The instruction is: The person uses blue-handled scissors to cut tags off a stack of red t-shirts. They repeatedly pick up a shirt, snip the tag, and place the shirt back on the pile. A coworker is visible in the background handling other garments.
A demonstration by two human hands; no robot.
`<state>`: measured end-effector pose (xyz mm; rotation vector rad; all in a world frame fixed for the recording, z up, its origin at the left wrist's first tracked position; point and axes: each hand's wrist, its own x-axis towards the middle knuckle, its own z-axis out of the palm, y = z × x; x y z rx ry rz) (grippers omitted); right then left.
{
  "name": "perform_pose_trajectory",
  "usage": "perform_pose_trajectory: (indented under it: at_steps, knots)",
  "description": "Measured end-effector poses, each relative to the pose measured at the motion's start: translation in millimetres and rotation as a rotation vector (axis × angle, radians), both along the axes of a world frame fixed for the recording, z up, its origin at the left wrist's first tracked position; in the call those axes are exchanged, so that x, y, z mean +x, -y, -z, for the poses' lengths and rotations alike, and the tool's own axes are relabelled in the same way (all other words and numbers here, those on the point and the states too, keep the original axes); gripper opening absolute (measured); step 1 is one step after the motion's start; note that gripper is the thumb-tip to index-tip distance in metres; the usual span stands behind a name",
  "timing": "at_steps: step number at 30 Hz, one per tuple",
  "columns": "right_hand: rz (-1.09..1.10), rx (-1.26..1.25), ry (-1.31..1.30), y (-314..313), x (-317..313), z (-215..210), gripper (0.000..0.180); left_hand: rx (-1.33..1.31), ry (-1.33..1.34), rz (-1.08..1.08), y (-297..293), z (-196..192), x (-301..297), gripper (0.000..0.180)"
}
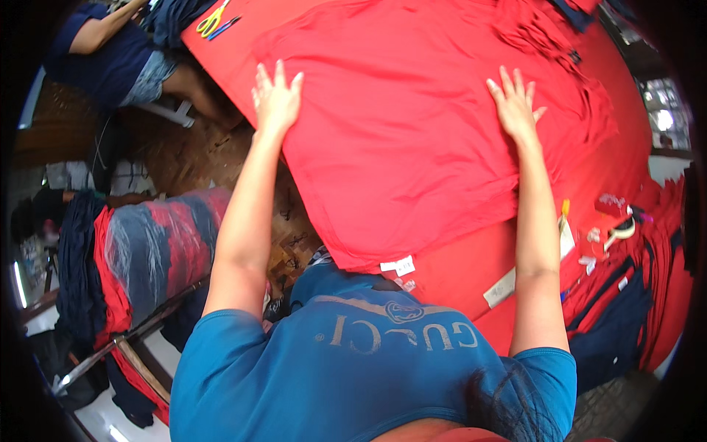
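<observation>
A large piece of red cloth (398, 147) lies spread over the red-covered table in front of me, with soft wrinkles across it. At its left edge my left hand (277, 102) rests flat, fingers stretched apart. Farther right, my right hand (515, 107) presses on the same cloth with its fingers spread. Neither hand grips anything. White tags (398, 266) show at the cloth's near edge, close to my body. Past my right hand the red fabric bunches into folds.
Yellow-handled scissors (211, 23) and a blue pen-like tool (224, 28) lie at the far left corner. A tape roll (621, 230) and dark and red garments (618, 317) sit at right. Plastic-wrapped bundles (166, 243) stand on a left rack. Another person (110, 55) works at far left.
</observation>
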<state>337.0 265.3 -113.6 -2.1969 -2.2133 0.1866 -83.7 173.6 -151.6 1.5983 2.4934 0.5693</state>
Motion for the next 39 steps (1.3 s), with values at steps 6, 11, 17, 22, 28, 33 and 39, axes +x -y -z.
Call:
perform_pose_trajectory:
  at_steps: [6,11,17,22,28,33,39]
  knots:
    - [0.032,0.248,0.108,-71,-3,18,0.071,0.283,-0.126,0.021,-93,21,-9,0.062]
    - [-0.016,0.350,0.140,-71,11,23,0.069,0.407,-0.197,0.020,-125,29,-4,0.053]
    - [-0.650,0.360,-0.064,159,-155,-15,0.058,0.771,0.127,0.029,-118,47,-41,0.050]
    - [-0.390,0.150,-0.416,234,-165,2,0.052,0.492,0.979,0.137,-49,10,-44,0.061]
    - [0.235,0.566,-0.287,248,-27,-6,0.022,0.035,0.646,0.499,137,-31,26,0.042]
    - [0.822,0.425,0.245,281,107,-6,0.027,0.209,0.342,0.782,162,-25,64,0.040]
    - [0.802,0.406,0.213,286,135,9,0.024,-0.108,0.360,0.829,143,-64,35,0.050]
